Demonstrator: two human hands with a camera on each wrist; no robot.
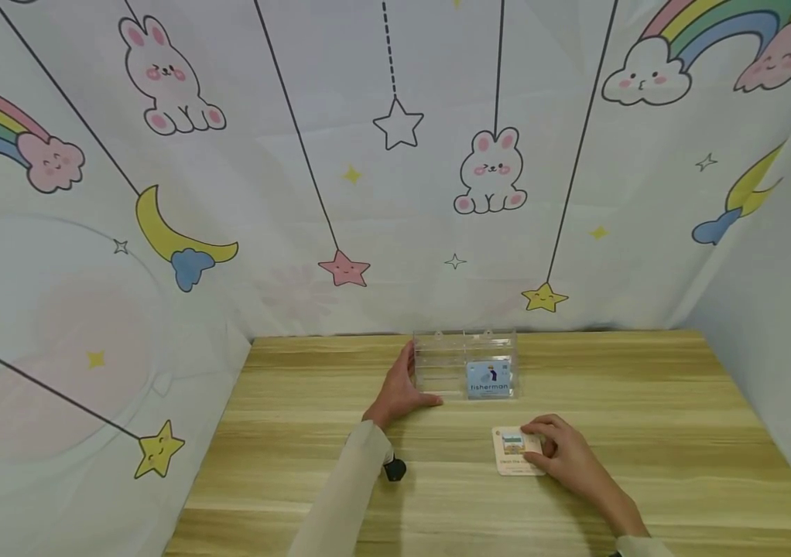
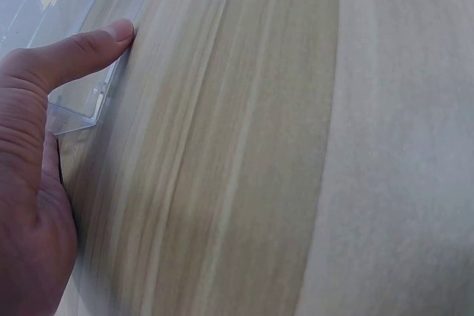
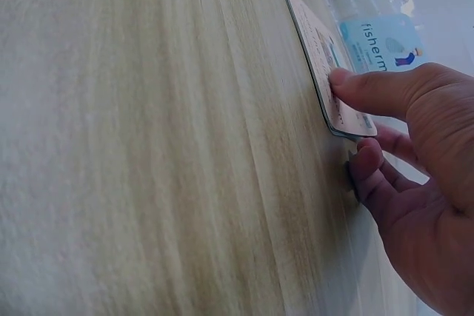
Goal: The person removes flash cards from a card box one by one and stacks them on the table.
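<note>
A clear plastic rack (image 1: pixel 439 381) with compartments stands toward the back of the table. My left hand (image 1: pixel 398 391) grips its left side, the thumb along the front edge and the fingers at the side. In the left wrist view the thumb (image 2: pixel 89 53) lies against the rack's clear edge (image 2: pixel 81 118). A blue "fisherman" card (image 1: pixel 489 379) sits in the rack's lower right compartment. Nearer the front, my right hand (image 1: pixel 566 456) pinches a small stack of cream picture cards (image 1: pixel 509 456) by the right edge. The right wrist view shows the cards (image 3: pixel 318 64) tilted, thumb on top.
The wood-grain table (image 1: pixel 298 418) runs back to a white fabric backdrop (image 1: pixel 409 209) printed with rabbits, stars and rainbows. Fabric also hangs along both sides. A small black object (image 1: pixel 395 468) is at the left sleeve's cuff.
</note>
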